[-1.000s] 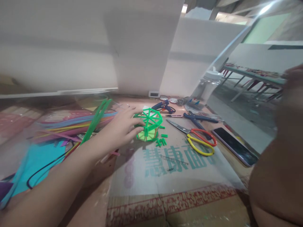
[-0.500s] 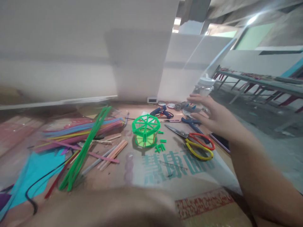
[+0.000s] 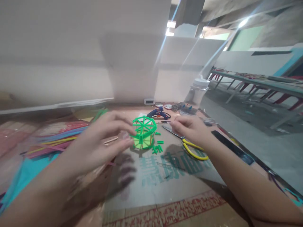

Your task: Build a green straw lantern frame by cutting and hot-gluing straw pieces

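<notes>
A small green lantern-like frame (image 3: pixel 145 126), with a spoked octagonal top and a yellow-green base, stands on the work surface. My left hand (image 3: pixel 106 135) reaches to its left side, fingers apart and curved; I cannot tell if the fingertips touch it. My right hand (image 3: pixel 190 127) hovers over the scissors (image 3: pixel 194 150) with its fingers curled together. Whatever those fingers hold, if anything, is hidden. One yellow scissor handle shows; the hand covers the other. Several short green pieces (image 3: pixel 158 148) lie right of the frame.
Behind the frame lie a blue glue gun (image 3: pixel 159 113) and a small white display device (image 3: pixel 149 101). A clear bottle (image 3: pixel 194 96) stands at the back right, and a dark phone (image 3: pixel 233 147) lies near the right edge. Coloured strips (image 3: pixel 59 138) are heaped at left.
My left hand has risen from the bottom edge to the green frame's left side. My right hand has moved from beside the bottle to above the scissors, and its fingers have closed.
</notes>
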Tool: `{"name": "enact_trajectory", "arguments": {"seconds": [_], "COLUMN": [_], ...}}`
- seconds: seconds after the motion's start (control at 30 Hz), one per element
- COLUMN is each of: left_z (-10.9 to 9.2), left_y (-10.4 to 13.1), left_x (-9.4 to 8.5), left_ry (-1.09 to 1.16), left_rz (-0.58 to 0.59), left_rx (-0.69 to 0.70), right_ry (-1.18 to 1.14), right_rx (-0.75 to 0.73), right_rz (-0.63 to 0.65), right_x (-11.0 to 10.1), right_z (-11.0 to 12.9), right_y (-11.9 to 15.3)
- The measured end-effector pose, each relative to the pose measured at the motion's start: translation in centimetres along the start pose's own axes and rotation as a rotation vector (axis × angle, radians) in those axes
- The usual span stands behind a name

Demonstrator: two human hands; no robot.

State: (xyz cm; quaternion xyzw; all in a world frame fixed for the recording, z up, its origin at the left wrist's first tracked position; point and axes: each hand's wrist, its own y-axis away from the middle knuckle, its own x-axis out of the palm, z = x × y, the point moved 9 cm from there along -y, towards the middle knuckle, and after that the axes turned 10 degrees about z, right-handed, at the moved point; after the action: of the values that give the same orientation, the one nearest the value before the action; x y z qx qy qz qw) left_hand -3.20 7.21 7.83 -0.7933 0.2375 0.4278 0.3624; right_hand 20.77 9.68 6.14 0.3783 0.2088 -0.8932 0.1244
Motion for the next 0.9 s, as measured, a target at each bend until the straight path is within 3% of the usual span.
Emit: {"name": "enact_trajectory", "arguments": {"seconds": [0.07, 0.13, 0.23, 0.3, 0.37, 0.47, 0.57, 0.67, 0.8, 0.9], "left_z": [0.6, 1.7, 3.2, 3.1, 2.3, 1.4, 2.2, 3.3, 3.8, 3.6], "left_y": [-1.1, -1.9, -2.3, -2.2, -2.1, -2.1, -2.2, -2.3, -2.5, -2.7], "left_x": [0.7, 2.1, 3.2, 3.3, 3.1, 2.5, 2.1, 2.2, 3.1, 4.1], "left_ry": [-0.039, -0.027, -0.036, -0.039, -0.035, -0.040, -0.056, -0.070, -0.081, -0.099], "left_rz": [0.014, 0.074, 0.052, -0.006, -0.064, -0.116, -0.109, -0.072, -0.033, 0.019], "left_rx": [0.068, 0.107, 0.047, 0.015, 0.029, 0.039, -0.016, -0.036, -0.018, -0.007], "right_ry": [-0.050, -0.127, -0.333, -0.484, -0.550, -0.483, -0.354, -0.279, -0.374, -0.475], "right_rx": [-0.004, -0.013, 0.035, 0.071, 0.061, 0.045, 0.044, 0.075, 0.195, 0.233], "right_rz": [0.045, 0.023, -0.022, -0.055, -0.043, 0.045, 0.121, 0.245, 0.303, 0.301], "right_x": [2.3, 3.0, 2.2, 1.2, 0.8, 1.7, 3.7, 6.9, 10.4, 12.0], "right_z": [-0.1, -0.7, -2.6, -3.3, -2.5, -0.1, 1.1, 0.0, -2.7, -3.1], "right_y": [-0.4, -0.7, -1.0, -0.9, -0.7, -0.1, 0.3, 0.1, -0.2, -0.1]}}
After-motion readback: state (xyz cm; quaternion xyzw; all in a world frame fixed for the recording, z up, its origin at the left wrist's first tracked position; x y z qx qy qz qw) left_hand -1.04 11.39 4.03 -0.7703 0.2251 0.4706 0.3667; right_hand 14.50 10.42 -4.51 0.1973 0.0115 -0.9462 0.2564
